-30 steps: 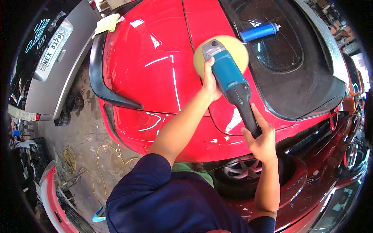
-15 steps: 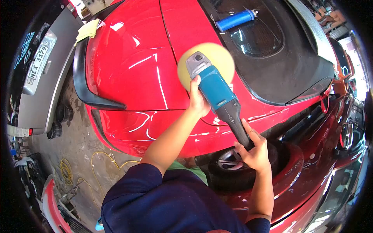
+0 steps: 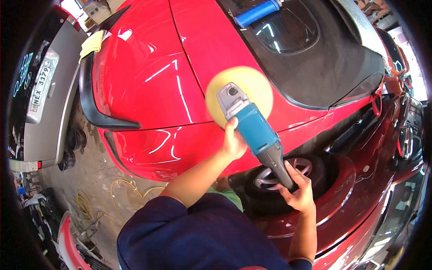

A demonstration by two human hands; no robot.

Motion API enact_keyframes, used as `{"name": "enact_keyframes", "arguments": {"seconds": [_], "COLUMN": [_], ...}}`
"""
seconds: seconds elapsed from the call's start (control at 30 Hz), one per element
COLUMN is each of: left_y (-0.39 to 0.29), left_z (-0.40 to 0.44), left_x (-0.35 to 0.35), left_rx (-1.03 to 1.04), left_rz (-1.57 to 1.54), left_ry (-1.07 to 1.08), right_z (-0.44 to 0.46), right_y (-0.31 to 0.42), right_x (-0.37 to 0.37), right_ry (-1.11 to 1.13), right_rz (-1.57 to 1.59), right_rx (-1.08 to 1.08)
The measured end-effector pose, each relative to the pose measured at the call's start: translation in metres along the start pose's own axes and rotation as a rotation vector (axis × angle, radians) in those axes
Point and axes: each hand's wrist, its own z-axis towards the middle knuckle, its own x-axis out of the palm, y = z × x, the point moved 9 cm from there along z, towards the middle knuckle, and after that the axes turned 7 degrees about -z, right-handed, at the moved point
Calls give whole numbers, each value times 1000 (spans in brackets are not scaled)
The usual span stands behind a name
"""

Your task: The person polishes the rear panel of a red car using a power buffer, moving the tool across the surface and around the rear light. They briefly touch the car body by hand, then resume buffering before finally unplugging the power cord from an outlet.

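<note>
A teal and black power polisher [image 3: 255, 128] with a round yellow pad [image 3: 252, 85] lies over the red car panel [image 3: 148, 99]. The pad's edge looks blurred. My left hand [image 3: 234, 141] grips the polisher body near its silver head, thumb on top. My right hand [image 3: 300, 191] is wrapped round the black rear handle, close above a wheel [image 3: 310, 168]. The pad covers the panel beneath it, beside the black soft top [image 3: 315, 81].
A blue bottle [image 3: 257, 12] lies on the soft top. A yellow cloth [image 3: 91, 45] rests on the black spoiler [image 3: 87, 99]. A grey vehicle [image 3: 49, 117] stands at left, a dark red car [image 3: 351, 216] at right. A yellow hose [image 3: 118, 182] lies on the floor.
The polisher and both hands have moved across the red panel toward my body, still gripping. The view has shifted, so the car, cloth and blue bottle appear further left and the bottle higher.
</note>
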Motion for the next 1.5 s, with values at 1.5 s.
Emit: {"name": "enact_keyframes", "arguments": {"seconds": [1.5], "left_y": [-211], "left_z": [150], "left_x": [32], "left_rx": [203], "left_rz": [452], "left_ry": [36], "right_z": [152], "right_y": [56], "right_x": [78], "right_ry": [-170], "right_rz": [426], "right_rx": [-31]}}
